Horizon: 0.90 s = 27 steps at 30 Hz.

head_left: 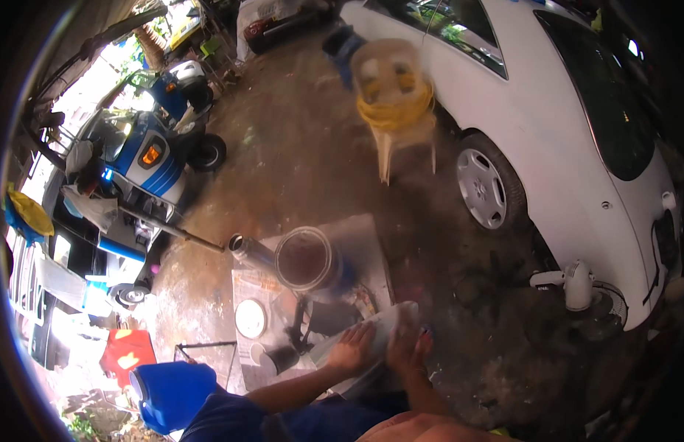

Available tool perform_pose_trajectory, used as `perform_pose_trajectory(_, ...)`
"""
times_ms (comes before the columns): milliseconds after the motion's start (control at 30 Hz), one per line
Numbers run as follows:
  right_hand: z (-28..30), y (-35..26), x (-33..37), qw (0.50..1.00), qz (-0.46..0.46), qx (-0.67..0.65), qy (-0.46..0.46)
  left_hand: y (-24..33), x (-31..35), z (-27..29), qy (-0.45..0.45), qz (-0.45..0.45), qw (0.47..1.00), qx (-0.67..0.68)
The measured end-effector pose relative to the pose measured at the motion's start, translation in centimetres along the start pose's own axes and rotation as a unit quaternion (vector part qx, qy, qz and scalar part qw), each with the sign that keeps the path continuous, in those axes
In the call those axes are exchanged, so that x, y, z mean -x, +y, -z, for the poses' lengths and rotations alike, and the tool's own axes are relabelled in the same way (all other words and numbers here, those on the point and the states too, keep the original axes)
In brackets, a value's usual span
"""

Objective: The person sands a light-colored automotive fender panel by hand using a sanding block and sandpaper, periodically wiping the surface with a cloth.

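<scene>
A pale grey, smooth-looking panel lies at a slant in front of me, at the near right edge of a paper-covered work surface. On its left part rests my left hand, fingers stretched out flat. My right hand is at the panel's right end, its fingers smeared by motion; whether it holds anything is unclear. Just beyond my left hand are a dark grey boxy thing and a dark tool with a handle. A dark cup lies to their left.
An open pail, a metal cylinder and a white round lid sit on the surface. A white car, a fan and a plastic chair with yellow hose stand right. A blue container is near left; motor tricycles stand beyond.
</scene>
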State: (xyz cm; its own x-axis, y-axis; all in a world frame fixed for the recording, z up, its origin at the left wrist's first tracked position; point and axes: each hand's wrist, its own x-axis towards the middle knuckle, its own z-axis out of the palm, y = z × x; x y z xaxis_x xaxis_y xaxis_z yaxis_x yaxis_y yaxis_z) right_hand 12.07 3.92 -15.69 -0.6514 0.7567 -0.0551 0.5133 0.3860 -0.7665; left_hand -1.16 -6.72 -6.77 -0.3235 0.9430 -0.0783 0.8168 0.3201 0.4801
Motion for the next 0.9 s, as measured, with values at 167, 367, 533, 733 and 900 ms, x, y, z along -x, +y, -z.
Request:
perform_pose_trajectory(167,-0.9,8.1,-4.7,0.939,-0.289,-0.157,-0.097,-0.2,-0.5,-1.5,-0.008,-0.033,0.999,-0.008)
perform_pose_trajectory(367,1.0,-0.9,-0.5,0.997,0.011,0.024,0.072,-1.5,1.0,-1.2,-0.017,-0.004,1.0,-0.004)
perform_pose_trajectory(533,0.6,1.8,-2.0,0.991,-0.112,-0.072,0.03,0.0,-1.6,0.2,-0.047,-0.029,0.998,0.019)
perform_pose_trajectory(733,-1.4,4.9,-0.1,0.986,-0.101,0.107,-0.077,0.7,-1.1,0.2,-0.032,-0.062,0.998,0.003)
perform_pose_trajectory(900,1.1,-2.9,3.7,0.991,-0.033,-0.079,0.099,0.2,-1.4,1.0,-0.03,-0.064,0.998,0.0)
